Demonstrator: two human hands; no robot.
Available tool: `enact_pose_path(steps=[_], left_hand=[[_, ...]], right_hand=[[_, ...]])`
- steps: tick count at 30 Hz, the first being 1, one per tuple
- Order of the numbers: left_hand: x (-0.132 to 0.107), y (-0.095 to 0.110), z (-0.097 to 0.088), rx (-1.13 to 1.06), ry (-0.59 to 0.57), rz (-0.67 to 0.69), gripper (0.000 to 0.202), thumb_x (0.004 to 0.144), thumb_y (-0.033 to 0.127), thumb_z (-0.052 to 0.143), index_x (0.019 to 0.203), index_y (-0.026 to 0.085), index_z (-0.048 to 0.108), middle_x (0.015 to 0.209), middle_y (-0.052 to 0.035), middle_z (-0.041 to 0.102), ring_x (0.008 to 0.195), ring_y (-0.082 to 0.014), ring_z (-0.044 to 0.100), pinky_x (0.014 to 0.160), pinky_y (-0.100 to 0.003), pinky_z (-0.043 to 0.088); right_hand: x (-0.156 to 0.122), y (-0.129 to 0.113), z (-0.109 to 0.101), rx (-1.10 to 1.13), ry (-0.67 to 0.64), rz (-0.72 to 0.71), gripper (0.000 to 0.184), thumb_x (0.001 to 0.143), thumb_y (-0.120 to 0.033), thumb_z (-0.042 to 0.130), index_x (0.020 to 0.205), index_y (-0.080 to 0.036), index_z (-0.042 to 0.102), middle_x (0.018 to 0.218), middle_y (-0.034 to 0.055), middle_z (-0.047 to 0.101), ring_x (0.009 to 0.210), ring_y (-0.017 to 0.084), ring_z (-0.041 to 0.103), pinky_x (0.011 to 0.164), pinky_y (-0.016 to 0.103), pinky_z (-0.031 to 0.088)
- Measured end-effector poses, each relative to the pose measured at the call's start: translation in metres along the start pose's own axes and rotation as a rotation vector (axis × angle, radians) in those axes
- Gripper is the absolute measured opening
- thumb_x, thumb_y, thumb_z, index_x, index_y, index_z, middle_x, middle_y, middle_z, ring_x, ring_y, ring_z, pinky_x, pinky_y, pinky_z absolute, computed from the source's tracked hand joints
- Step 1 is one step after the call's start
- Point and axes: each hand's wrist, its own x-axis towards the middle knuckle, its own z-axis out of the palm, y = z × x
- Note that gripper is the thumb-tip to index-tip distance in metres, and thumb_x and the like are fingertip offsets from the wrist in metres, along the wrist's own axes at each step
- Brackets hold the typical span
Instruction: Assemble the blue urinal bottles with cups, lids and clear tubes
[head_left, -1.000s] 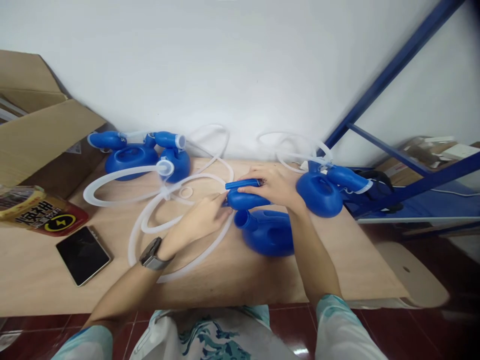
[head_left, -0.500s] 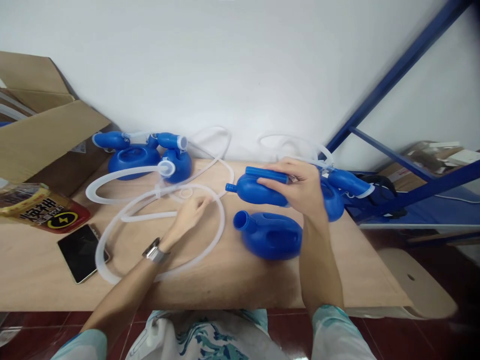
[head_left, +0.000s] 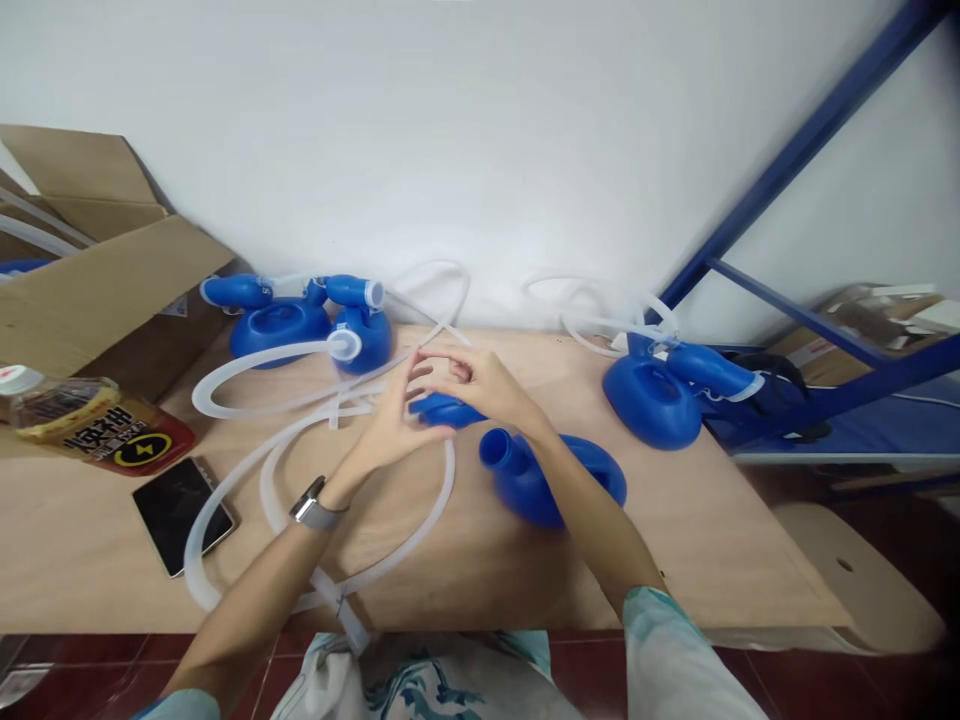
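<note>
Both hands meet at frame center over the tabletop (head_left: 720,545). The right hand (head_left: 484,388) is closed over the top of a blue plastic piece (head_left: 442,409), fingers bent. The left hand (head_left: 391,425) grips the same piece from the left, thumb along its lower edge and fingers raised against the right fingertips.

The piece is glossy saturated blue, rounded and smooth. Only a short stretch shows between the palms, so its full shape can't be told. It's held just above the wood, at the top of a loop of clear tubing (head_left: 444,485).

The tubing is milky translucent and runs in big overlapping loops from center to lower left, with a white tie near the bottom edge.

Just right of the hands, an open-mouthed blue jug (head_left: 559,480) lies on its side, spout toward the hands and partly behind the right forearm. There's a wristwatch (head_left: 315,512) on the left wrist.

- Upper left of center: two blue jugs with hoses (head_left: 300,322) against the wall.
- Right of center: another blue jug (head_left: 651,398) with tubing fitted.
- Lower left: a dark phone (head_left: 184,512) lying flat.
- Left edge: a bottle with a red and yellow label (head_left: 82,428) on its side.
- Upper left: an open cardboard box (head_left: 105,285).
- Right side: a blue metal frame (head_left: 787,160).
</note>
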Motion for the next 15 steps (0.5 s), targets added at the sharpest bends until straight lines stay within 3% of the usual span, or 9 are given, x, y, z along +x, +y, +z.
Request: enact_pose_path(steps=[2, 4, 6, 8, 11, 15], left_hand=[[0.008, 0.002, 0.006, -0.016, 0.082, -0.057, 0.099, 0.071, 0.052, 0.092, 0.154, 0.024, 0.048, 0.144, -0.0168, 0.064, 0.126, -0.0326, 0.067, 0.107, -0.048, 0.056], [0.014, 0.002, 0.008, -0.033, 0.150, -0.170, 0.066, 0.074, 0.053, 0.087, 0.127, 0.018, 0.070, 0.114, -0.0115, 0.077, 0.104, -0.0291, 0.074, 0.097, -0.042, 0.059], [0.015, 0.004, 0.008, -0.045, 0.164, -0.263, 0.044, 0.075, 0.055, 0.083, 0.094, 0.016, 0.076, 0.089, -0.0067, 0.076, 0.085, -0.0250, 0.072, 0.082, -0.036, 0.059], [0.015, 0.009, 0.007, -0.040, 0.145, -0.294, 0.038, 0.076, 0.054, 0.080, 0.076, 0.016, 0.073, 0.076, -0.0036, 0.071, 0.075, -0.0211, 0.066, 0.070, -0.031, 0.055], [0.012, 0.022, 0.010, -0.001, 0.134, -0.309, 0.034, 0.079, 0.050, 0.077, 0.076, 0.017, 0.075, 0.074, -0.0023, 0.070, 0.073, -0.0188, 0.062, 0.067, -0.029, 0.051], [0.008, 0.036, 0.014, -0.001, 0.165, -0.358, 0.036, 0.079, 0.052, 0.075, 0.082, 0.016, 0.079, 0.077, -0.0036, 0.074, 0.076, -0.0210, 0.065, 0.068, -0.029, 0.052]], right_hand=[[0.008, -0.004, 0.009, 0.132, 0.023, 0.019, 0.046, 0.081, -0.033, 0.083, 0.125, -0.022, 0.076, 0.065, -0.0096, 0.028, 0.058, 0.010, 0.028, 0.056, 0.026, 0.027], [0.015, -0.006, 0.012, 0.313, 0.189, 0.047, 0.045, 0.078, -0.038, 0.084, 0.119, -0.023, 0.074, 0.064, -0.0109, 0.019, 0.056, 0.009, 0.019, 0.051, 0.025, 0.022], [0.018, -0.006, 0.010, 0.484, 0.371, 0.073, 0.043, 0.074, -0.044, 0.086, 0.109, -0.025, 0.070, 0.064, -0.0117, 0.015, 0.054, 0.009, 0.014, 0.048, 0.024, 0.019], [0.020, -0.004, 0.007, 0.600, 0.463, 0.104, 0.045, 0.068, -0.044, 0.091, 0.101, -0.026, 0.066, 0.063, -0.0128, 0.015, 0.052, 0.007, 0.012, 0.045, 0.023, 0.019], [0.022, 0.005, 0.008, 0.681, 0.531, 0.159, 0.049, 0.063, -0.039, 0.093, 0.097, -0.028, 0.059, 0.060, -0.0145, 0.016, 0.047, 0.006, 0.012, 0.043, 0.022, 0.023], [0.022, 0.015, -0.001, 0.597, 0.644, 0.182, 0.048, 0.067, -0.043, 0.090, 0.098, -0.029, 0.056, 0.058, -0.0149, 0.018, 0.042, 0.006, 0.016, 0.040, 0.023, 0.027]])
